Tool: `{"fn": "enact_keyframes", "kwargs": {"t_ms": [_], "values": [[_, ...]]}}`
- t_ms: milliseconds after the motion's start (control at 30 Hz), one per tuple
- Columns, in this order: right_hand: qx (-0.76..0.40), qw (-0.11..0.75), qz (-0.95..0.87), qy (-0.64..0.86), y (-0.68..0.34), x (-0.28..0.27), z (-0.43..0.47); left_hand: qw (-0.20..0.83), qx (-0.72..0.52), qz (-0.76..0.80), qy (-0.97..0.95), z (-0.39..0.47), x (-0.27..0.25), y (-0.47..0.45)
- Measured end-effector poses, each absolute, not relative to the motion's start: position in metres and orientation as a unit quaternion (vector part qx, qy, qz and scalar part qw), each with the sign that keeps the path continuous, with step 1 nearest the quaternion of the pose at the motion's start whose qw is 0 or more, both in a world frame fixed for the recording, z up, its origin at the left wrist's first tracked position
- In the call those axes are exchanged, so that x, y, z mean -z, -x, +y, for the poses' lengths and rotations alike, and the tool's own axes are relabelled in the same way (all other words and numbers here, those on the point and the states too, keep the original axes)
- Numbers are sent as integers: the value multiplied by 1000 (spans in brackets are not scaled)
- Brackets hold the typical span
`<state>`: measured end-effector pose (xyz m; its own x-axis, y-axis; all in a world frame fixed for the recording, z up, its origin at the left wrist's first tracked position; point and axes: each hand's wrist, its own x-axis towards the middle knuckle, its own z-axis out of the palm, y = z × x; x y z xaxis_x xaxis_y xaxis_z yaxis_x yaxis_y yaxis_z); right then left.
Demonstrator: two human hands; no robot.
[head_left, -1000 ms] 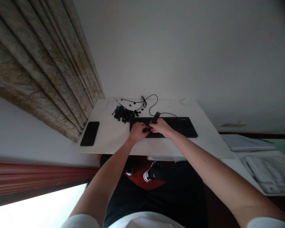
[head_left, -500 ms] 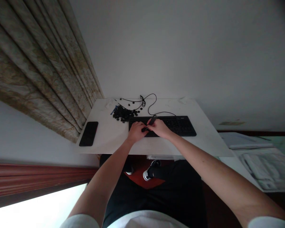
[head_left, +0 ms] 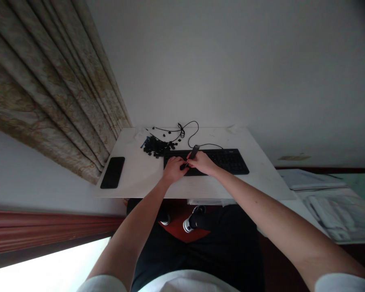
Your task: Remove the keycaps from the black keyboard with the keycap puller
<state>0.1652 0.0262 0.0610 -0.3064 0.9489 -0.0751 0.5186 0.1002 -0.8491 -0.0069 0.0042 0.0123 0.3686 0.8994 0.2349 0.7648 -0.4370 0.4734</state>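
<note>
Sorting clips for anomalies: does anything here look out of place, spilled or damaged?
Yes: small black pieces, apparently keycaps, lie heaped by the far left corner of the keyboard, with strays near the looped cable. Such parts normally sit on the board.

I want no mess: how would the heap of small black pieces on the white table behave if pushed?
The heap would probably spread rather than slide as one, since stray pieces lie scattered near it. Each piece is likely light, being so small. Rolling looks unlikely, as several appear squarish.
</note>
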Motion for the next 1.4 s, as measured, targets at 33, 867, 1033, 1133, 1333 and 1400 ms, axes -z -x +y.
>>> {"fn": "enact_keyframes", "kwargs": {"t_ms": [33, 867, 1033, 1133, 1333, 1400], "values": [[-404, 260, -700, 528, -166, -61, 25, 143, -234, 511, -815, 4, -12, 7], [-336, 258, -736, 528, -157, -86, 19, 120, -233, 524, -810, 6, -12, 5], [-333, 258, -736, 531, -159, -120, 48, 159, -264, 519, -797, 7, -13, 5], [-362, 241, -724, 535, -164, -127, 55, 182, -275, 514, -792, 8, -13, 7], [-449, 288, -620, 575, -167, -91, 30, 201, -299, 514, -778, 7, -10, 8], [-457, 292, -601, 587, -165, -81, 24, 199, -298, 507, -784, 7, -9, 8]]}}
